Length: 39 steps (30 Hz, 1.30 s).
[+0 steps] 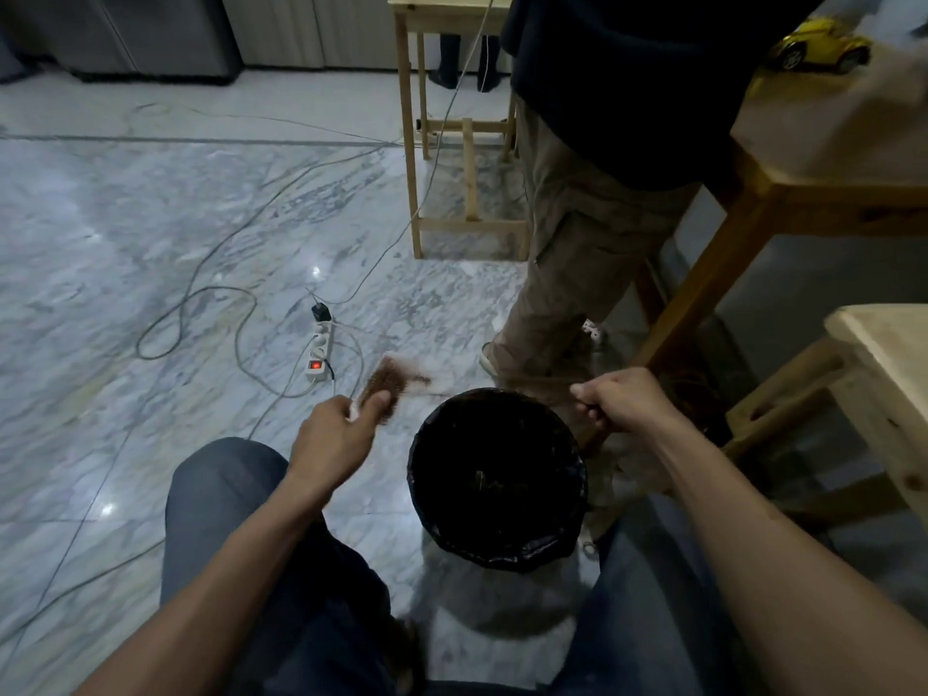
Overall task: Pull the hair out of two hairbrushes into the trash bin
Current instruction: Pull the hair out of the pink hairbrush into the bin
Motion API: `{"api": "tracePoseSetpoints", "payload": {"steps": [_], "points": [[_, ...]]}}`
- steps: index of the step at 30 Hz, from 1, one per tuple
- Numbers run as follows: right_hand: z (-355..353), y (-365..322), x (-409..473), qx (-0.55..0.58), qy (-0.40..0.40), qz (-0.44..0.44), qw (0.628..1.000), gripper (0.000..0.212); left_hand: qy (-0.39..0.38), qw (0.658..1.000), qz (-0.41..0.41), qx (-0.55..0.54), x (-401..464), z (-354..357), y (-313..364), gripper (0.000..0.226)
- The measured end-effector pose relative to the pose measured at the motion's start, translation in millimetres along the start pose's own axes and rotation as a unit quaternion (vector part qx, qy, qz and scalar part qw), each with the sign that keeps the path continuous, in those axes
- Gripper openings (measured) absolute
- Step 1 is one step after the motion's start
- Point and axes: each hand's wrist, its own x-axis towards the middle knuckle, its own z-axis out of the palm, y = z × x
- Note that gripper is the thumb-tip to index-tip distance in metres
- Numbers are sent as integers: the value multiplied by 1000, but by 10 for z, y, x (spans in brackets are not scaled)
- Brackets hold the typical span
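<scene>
Two hands at work, listed left to right.

Left hand [334, 434]: fingers and thumb curled round the near end of a pale hairbrush matted with reddish-brown hair [386, 389]. The brush head juts up and away from the knuckles and sits just left of the bin mouth, not over it, probably angled so the pull runs across the opening. A blurred wisp trails off the brush towards the other hand.

Round trash bin lined with a black plastic bag [502, 555]: on the floor between the knees, below and between both hands, placed so loosened hair drops straight in. A few dark scraps lie at the bottom; whether they are hair I cannot tell.

Right hand [620, 401]: closed in a fist at the bin's far right rim, pinching what looks like a thin strand of brown hair [585, 405] drawn taut from the brush. The pull appears under way, the tuft not yet released.

Second hairbrush: not seen.

Beyond the left hand: white power strip with a lit red switch [319, 356] and loose cables on the grey marble floor [150, 243]. Beyond the right hand: a standing person's khaki trouser legs [567, 253] and pale wooden tables [803, 203].
</scene>
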Motion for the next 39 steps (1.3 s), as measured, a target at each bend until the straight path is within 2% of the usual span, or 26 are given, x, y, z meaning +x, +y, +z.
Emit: {"api": "tracePoseSetpoints", "payload": {"steps": [4,6,7,9,12,14,17,19,20,22,24,28,33,36,38,39], "points": [[-50,27,-61,-16,-16,6,1000,15,-30,999,13,-26,-56,88,144,62],[-2,-4,-77,-93,-62,1,994,12,-38,998,38,-18,-105,190,269,60],[15,-38,-102,-144,-87,6,986,4,-39,998,50,-8,-126,227,325,59],[15,-93,-143,-206,-105,3,973,28,-35,996,77,25,-176,264,425,57],[-21,-211,-220,-126,-88,-60,986,45,-28,992,112,54,-253,277,544,56],[-12,-258,-256,-47,-132,-91,986,49,-32,990,123,56,-282,295,600,55],[80,-238,-266,3,-216,-108,970,57,-41,988,139,48,-323,325,682,52],[169,-213,-284,6,-242,-123,962,48,-47,987,144,52,-339,333,723,50],[206,-201,-296,-2,-242,-138,960,35,-48,987,143,47,-335,329,728,50],[248,-169,-299,-13,-213,-159,964,13,-48,990,130,12,-299,286,725,56],[246,-101,-261,-35,-162,-157,974,19,-34,992,123,-10,-267,216,721,61],[190,-18,-194,-130,-61,-148,978,17,22,992,119,-21,-271,134,748,60],[278,36,-15,-183,43,-23,982,25,52,989,127,-51,-321,204,821,64],[245,180,-11,-219,100,23,970,18,87,977,126,-145,-276,80,855,70],[235,338,10,-215,100,47,970,19,107,972,129,-164,-139,-94,888,75],[261,404,43,-192,84,50,977,19,92,976,135,-145,-93,-157,909,78]]}}
